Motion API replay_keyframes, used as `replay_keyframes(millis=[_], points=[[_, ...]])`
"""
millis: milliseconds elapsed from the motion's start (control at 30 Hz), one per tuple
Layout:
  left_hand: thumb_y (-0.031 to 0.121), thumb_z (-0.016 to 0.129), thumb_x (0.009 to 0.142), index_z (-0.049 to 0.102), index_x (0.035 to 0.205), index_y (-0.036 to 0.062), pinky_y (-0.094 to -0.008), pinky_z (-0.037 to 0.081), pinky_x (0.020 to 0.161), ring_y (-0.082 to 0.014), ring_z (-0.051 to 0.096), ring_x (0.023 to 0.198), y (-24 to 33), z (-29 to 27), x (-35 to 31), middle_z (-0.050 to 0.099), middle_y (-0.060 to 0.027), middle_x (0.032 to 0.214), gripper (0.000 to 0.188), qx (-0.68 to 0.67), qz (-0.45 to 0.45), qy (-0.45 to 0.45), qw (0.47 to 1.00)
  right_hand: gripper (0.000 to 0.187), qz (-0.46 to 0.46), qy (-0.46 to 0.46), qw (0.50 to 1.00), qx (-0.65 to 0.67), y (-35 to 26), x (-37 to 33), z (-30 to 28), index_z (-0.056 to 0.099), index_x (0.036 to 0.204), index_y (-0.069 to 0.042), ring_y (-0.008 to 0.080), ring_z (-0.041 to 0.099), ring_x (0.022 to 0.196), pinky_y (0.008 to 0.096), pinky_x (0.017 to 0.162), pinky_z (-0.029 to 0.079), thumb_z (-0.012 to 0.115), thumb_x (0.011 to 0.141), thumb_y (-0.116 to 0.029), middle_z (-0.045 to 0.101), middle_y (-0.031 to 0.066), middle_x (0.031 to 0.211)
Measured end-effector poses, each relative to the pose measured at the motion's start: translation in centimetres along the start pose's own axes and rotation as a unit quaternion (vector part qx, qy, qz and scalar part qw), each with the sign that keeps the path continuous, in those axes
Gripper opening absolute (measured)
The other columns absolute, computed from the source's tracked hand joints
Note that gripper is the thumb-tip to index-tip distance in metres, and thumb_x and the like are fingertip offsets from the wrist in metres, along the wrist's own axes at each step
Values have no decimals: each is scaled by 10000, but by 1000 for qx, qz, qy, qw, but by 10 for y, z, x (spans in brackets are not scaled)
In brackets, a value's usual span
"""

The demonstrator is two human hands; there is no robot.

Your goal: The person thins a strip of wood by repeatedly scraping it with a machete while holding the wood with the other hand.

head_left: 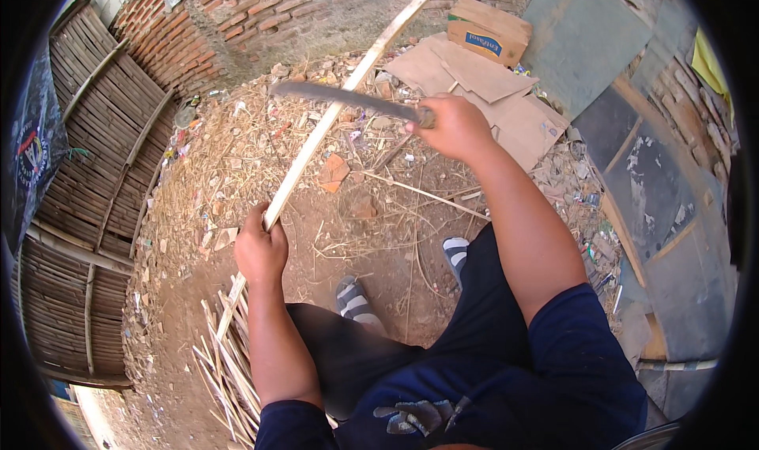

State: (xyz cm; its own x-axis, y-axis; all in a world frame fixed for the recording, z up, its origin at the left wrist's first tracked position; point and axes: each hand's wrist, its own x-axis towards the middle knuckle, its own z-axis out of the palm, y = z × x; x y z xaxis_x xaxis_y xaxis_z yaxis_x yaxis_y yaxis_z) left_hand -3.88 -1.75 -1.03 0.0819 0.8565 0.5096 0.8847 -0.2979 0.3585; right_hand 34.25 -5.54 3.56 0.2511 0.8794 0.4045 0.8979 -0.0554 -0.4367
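Note:
My left hand (262,248) is closed around a long pale split-bamboo strip (315,143). The strip slants up and away to the right, and its lower end passes below my fist beside my forearm. In my right hand (453,127) is the dark handle of a machete (348,96). Its curved grey blade points left and crosses over the strip's upper half; I cannot tell whether the two touch. A bundle of thin bamboo strips (229,371) lies on the ground by my left forearm.
Dirt ground with straw, rubble and a broken orange tile piece (334,172) lies ahead. A cardboard box (489,31) and flattened cardboard (474,78) are at the far right. A woven bamboo panel (99,189) stands left, a brick wall (261,11) behind, dark sheets (648,173) right.

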Motion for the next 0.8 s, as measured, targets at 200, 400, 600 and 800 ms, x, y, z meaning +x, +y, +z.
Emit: replay_keyframes(millis=[200,400,600,800], points=[[191,685,909,755,1205,157,-491,589,699,-394,746,763,8,8,0,745,-187,801,306,8,13,-21,1000,386,100,-142,924,342,1,0,14,755,1068,-63,120,620,733,304,675,515,854,902,-397,702,18,911],[204,687,914,742,1226,165,-508,597,719,-392,753,777,29,17,-1,754,-187,820,319,26,27,-57,998,367,101,-165,832,520,-40,-14,31,733,1105,-68,75,552,661,259,599,466,829,935,-379,668,-3,899],[173,680,882,695,1278,180,-519,597,702,-414,741,770,30,25,0,759,-175,837,397,66,22,-102,992,399,108,-186,800,561,-41,-1,51,729,1121,-45,87,564,651,262,599,480,816,949,-395,672,15,900],[162,695,860,686,1295,179,-522,593,691,-408,740,765,33,30,1,759,-173,875,435,77,33,-79,993,363,145,-191,788,567,-37,14,58,705,1150,-30,70,529,640,255,580,463,820,949,-308,655,13,941]])
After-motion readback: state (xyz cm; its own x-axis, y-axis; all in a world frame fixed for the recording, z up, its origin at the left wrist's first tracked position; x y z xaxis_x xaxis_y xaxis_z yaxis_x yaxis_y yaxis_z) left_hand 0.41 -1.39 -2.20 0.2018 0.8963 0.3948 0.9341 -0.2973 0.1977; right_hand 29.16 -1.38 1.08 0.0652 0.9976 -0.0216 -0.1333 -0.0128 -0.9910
